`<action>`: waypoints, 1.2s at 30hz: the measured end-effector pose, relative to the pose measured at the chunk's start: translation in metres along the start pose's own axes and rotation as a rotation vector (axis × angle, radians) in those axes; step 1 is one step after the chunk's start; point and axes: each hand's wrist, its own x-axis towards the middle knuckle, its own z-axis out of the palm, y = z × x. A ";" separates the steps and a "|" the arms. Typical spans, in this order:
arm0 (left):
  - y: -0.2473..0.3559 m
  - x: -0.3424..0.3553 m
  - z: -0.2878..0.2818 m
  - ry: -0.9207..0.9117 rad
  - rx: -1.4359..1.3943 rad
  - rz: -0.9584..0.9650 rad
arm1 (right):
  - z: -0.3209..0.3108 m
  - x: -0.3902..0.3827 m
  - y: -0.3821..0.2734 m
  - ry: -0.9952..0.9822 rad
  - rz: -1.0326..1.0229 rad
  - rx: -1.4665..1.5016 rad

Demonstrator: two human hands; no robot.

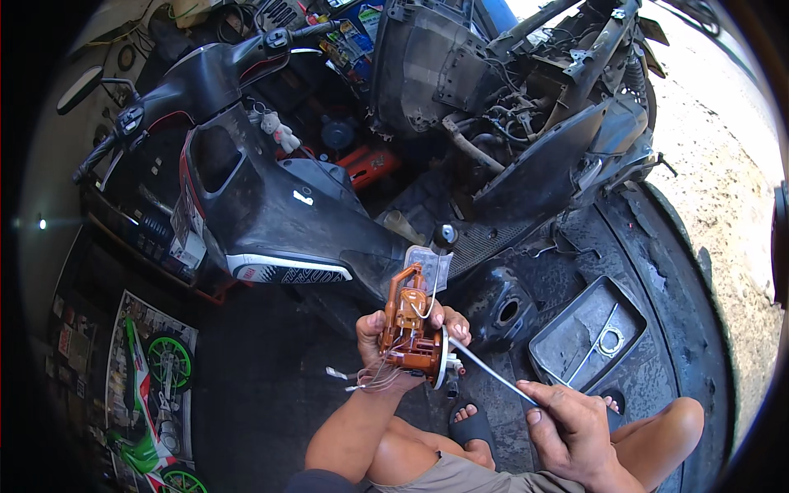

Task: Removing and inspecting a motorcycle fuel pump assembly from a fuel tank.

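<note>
Just below the middle of the frame, the left hand point(393, 345) is gripping an orange pump unit point(408, 329), fingers wrapping around its body from behind and holding it upright. Thin wires point(362, 380) are hanging from its lower end toward the left, and a white filter pad point(429, 264) is sitting at its top. At the lower right of the frame, the right hand point(575, 431) is closing around the end of a thin metal rod point(491, 370), thumb pressing along it. The rod is slanting up and left, its tip reaching the white flange at the unit's base.

Right of the unit, on the dark floor, a grey metal tray point(588, 333) is lying with a ring and a slim tool inside. Between tray and unit, a black tank point(503, 308) is showing a round opening. A foot in a black sandal point(472, 426) is resting at the lower centre, between the person's bare knees. A black scooter point(246, 181) is filling the upper left of the frame, with a stripped scooter frame point(534, 107) in the upper right. A poster point(152, 386) is lying at the lower left.
</note>
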 end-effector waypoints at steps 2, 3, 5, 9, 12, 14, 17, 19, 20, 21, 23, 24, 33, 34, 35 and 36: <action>-0.002 0.001 0.002 -0.017 0.039 0.071 | -0.003 0.003 -0.015 -0.001 0.309 0.276; -0.004 0.001 0.003 -0.017 0.038 0.071 | 0.006 0.004 -0.017 -0.002 0.309 0.276; -0.008 0.002 0.008 -0.062 0.119 0.120 | 0.028 0.003 -0.009 0.128 0.464 0.539; -0.012 0.004 0.011 -0.158 0.116 0.134 | 0.060 0.011 -0.004 0.101 0.350 0.861; -0.016 0.000 0.012 -0.127 -0.025 0.062 | 0.073 0.017 0.015 0.116 0.289 0.748; -0.020 0.001 0.010 -0.094 -0.043 0.044 | 0.060 0.019 0.015 -0.004 0.463 0.788; -0.013 -0.001 0.002 0.062 0.193 0.148 | 0.081 0.021 0.052 0.265 0.376 0.805; -0.010 -0.009 0.001 0.113 0.216 0.121 | 0.084 0.013 0.096 0.425 0.604 0.927; -0.007 -0.011 0.003 0.133 0.240 0.092 | 0.086 0.005 0.134 0.566 0.792 0.806; -0.010 -0.009 0.001 0.147 0.264 0.062 | 0.089 -0.007 0.180 0.713 0.972 0.676; -0.020 -0.001 0.002 0.130 0.250 0.076 | 0.087 -0.049 0.264 0.930 1.210 0.470; -0.025 0.006 0.008 0.146 0.273 0.042 | 0.080 -0.079 0.307 0.891 1.292 0.260; -0.011 0.004 -0.004 0.255 0.310 -0.063 | 0.090 -0.062 0.338 0.562 1.358 -0.219; -0.013 0.008 -0.005 0.269 0.328 -0.114 | 0.087 -0.058 0.346 0.593 1.288 -0.325; -0.010 0.009 -0.006 0.297 0.360 -0.157 | 0.092 -0.053 0.346 0.644 1.201 -0.319; -0.008 0.013 -0.005 0.270 0.395 -0.200 | 0.090 -0.056 0.356 0.672 1.091 -0.384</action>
